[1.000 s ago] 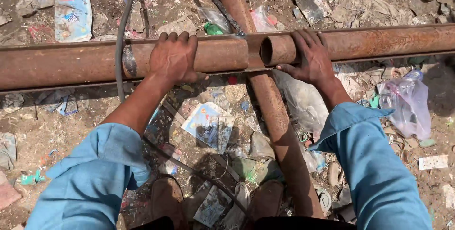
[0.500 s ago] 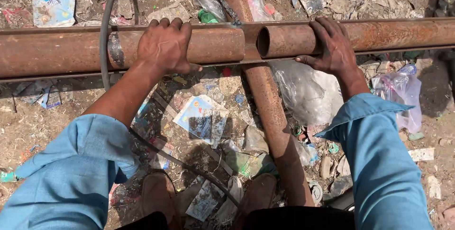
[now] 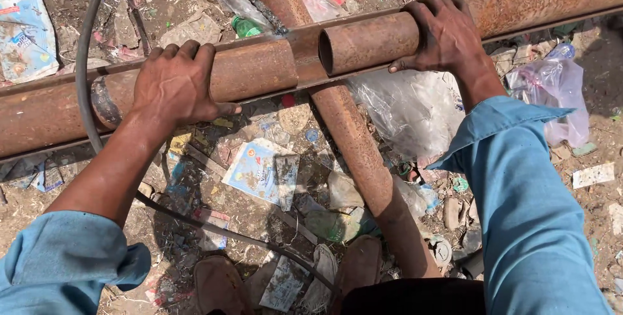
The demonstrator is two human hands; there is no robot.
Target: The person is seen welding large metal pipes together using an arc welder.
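The rusty pipe sections (image 3: 246,72) run across the upper half of the frame, two thick tubes meeting near the centre, where the right one (image 3: 370,42) shows its open end. The left hand (image 3: 172,84) lies palm down over the left section, fingers curled across its top, seemingly to steady it. The right hand (image 3: 448,36) wraps over the right section just behind the open mouth. Both tubes appear to rest on a thinner rusty pipe (image 3: 357,153) crossing beneath them toward the lower centre. A black hose (image 3: 81,75) loops at the left. Plastic bags (image 3: 551,91) and paper scraps (image 3: 256,169) litter the dirt ground (image 3: 39,192).
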